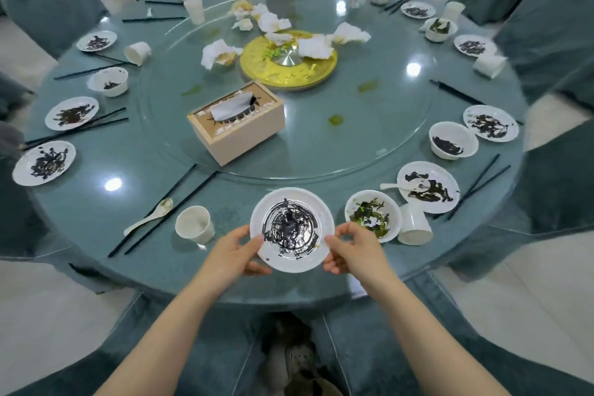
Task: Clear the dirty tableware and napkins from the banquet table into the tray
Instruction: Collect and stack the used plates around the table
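Note:
A white plate (292, 228) smeared with dark sauce lies at the near edge of the round table (96, 219). My left hand (236, 252) grips its left rim and my right hand (348, 249) grips its right rim. To its right stand a dirty bowl (373, 215) with green scraps and a tipped white cup (414, 225). To its left are an upright cup (193, 224), a spoon (149, 216) and black chopsticks (160, 219). Several more soiled plates, bowls and cups ring the table. Crumpled napkins (273, 22) lie on the glass turntable. No tray is in view.
A wooden tissue box (238, 125) and a gold centre stand (289, 64) sit on the glass turntable (369, 145). Chairs in teal covers surround the table. My shoes (295, 360) show below the table edge.

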`<control>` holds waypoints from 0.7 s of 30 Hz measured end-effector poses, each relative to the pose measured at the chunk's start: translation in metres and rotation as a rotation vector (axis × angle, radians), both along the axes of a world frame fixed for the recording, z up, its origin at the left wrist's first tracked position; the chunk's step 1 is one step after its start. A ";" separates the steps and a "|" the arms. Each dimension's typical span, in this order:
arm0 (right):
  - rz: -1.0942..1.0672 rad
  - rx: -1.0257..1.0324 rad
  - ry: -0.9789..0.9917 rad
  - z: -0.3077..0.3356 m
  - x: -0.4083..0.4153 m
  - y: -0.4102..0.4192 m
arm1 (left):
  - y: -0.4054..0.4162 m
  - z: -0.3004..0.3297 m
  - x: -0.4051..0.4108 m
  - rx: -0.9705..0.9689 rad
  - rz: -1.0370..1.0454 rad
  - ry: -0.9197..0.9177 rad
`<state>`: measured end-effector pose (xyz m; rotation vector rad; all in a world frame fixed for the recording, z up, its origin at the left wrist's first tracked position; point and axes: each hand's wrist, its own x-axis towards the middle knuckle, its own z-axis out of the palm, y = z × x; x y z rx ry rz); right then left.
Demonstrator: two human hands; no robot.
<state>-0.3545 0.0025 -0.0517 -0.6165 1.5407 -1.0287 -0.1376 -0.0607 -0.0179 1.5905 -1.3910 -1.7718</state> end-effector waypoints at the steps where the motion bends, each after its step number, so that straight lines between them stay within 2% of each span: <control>1: -0.010 -0.009 0.013 0.005 -0.006 0.002 | -0.001 0.002 -0.011 -0.005 -0.015 0.015; 6: -0.117 -0.060 0.058 0.021 -0.043 0.012 | -0.008 0.005 -0.052 0.004 -0.033 0.087; 11: -0.446 -0.057 0.130 0.013 -0.106 0.021 | -0.019 0.006 -0.077 0.031 -0.010 0.178; 16: -0.645 0.079 0.250 -0.024 -0.175 0.023 | -0.029 0.005 -0.090 0.052 0.011 0.202; 21: -0.655 0.259 0.303 -0.059 -0.206 0.007 | -0.034 0.005 -0.089 0.068 0.024 0.198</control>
